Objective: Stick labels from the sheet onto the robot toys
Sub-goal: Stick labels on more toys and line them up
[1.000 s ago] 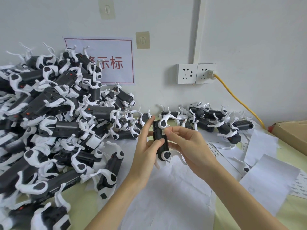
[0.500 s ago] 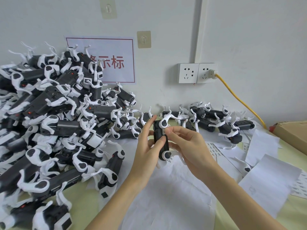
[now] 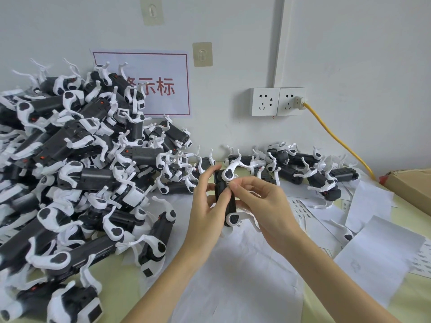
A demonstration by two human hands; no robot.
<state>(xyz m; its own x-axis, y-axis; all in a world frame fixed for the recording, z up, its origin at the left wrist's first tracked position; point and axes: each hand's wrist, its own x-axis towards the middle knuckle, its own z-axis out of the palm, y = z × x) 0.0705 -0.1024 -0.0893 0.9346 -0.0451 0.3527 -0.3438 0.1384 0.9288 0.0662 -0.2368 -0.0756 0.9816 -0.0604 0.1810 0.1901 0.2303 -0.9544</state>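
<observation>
Hardly anything moved: I see left hand (image 3: 205,206) still gripping the robot toy (image 3: 225,197), right hand (image 3: 261,201) pinching its label (image 3: 229,184).

Pale-green table (image 3: 410,297) — heaped robot toys (image 3: 77,173), white sheets (image 3: 242,276), cardboard box (image 3: 412,185).

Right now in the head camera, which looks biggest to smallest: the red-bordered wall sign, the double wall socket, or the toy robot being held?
1. Red-bordered wall sign
2. Double wall socket
3. Held toy robot; it is nearer the camera, so socket versus toy is unsure.
</observation>
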